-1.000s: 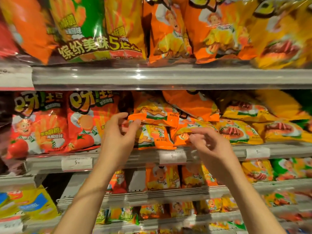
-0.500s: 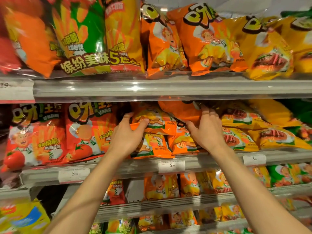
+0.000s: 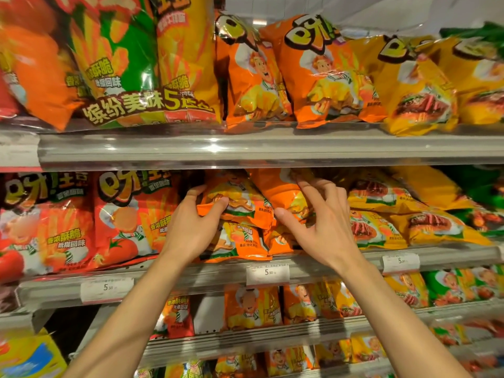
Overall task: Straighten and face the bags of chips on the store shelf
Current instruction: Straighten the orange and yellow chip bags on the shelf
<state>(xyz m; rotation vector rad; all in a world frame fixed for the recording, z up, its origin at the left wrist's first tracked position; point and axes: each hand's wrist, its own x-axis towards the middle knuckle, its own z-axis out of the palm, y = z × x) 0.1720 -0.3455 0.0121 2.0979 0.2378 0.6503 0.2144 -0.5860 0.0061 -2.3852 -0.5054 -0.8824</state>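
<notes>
Head view, and the middle shelf point(image 3: 191, 279) is the landmark. On it, dead centre, orange chip bags lie tumbled flat in a pile: the top orange bag point(image 3: 240, 199) sits tilted on a lower orange bag point(image 3: 240, 241), with another orange bag point(image 3: 278, 186) leaning in just beside. Left of the pile on that shelf, two red tomato bags point(image 3: 120, 219) stand upright and face out; right of the pile, yellow bags point(image 3: 381, 214) lie slumped. Above the shelf, a green-and-yellow multipack point(image 3: 141, 72) reads "缤纷美味5", next to upright orange and yellow bags. On the shelf's front rail, a price tag point(image 3: 267, 273) reads 5.90; two more tags read about the same. Now the hands: left hand point(image 3: 191, 225) pinches the left edge of the top orange bag, thumb over, fingers curled behind. Right hand point(image 3: 319, 222) is spread, fingertips point(image 3: 305, 184) pressing the leaning bag, thumb stretched left.
</notes>
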